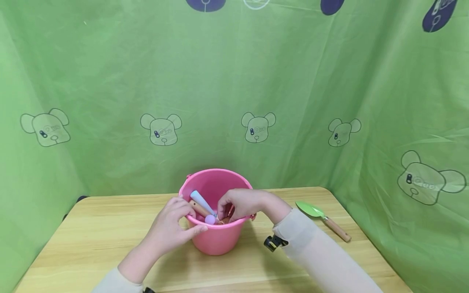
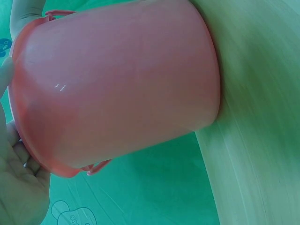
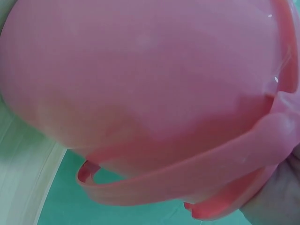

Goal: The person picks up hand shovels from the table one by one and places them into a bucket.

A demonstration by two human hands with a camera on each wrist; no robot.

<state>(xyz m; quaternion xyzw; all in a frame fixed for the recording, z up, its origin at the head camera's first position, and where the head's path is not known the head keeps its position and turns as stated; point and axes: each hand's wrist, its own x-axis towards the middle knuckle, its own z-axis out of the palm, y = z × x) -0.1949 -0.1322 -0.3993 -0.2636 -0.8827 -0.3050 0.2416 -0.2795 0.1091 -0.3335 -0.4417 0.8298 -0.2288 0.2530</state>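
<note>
The left hand [image 1: 172, 228] grips the pink bucket [image 1: 216, 238] rim mid-table; the right hand [image 1: 238, 203] pinches something inside (hidden). A snagged tool could tip it.

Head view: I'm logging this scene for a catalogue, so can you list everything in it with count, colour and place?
Bucket: one, pink, middle of the table.
Tools in the bucket: several, pale blue and wooden handles, one with a lilac ball end; exact count unclear.
Trowel: one, green blade, wooden handle, lying on the table to the right of the bucket.
Table: one, light wood.
Backdrop: one, green sheet with bear faces.
Left hand: one, gripping the bucket's rim.
Right hand: one, fingers curled down inside the bucket among the tools.
</note>
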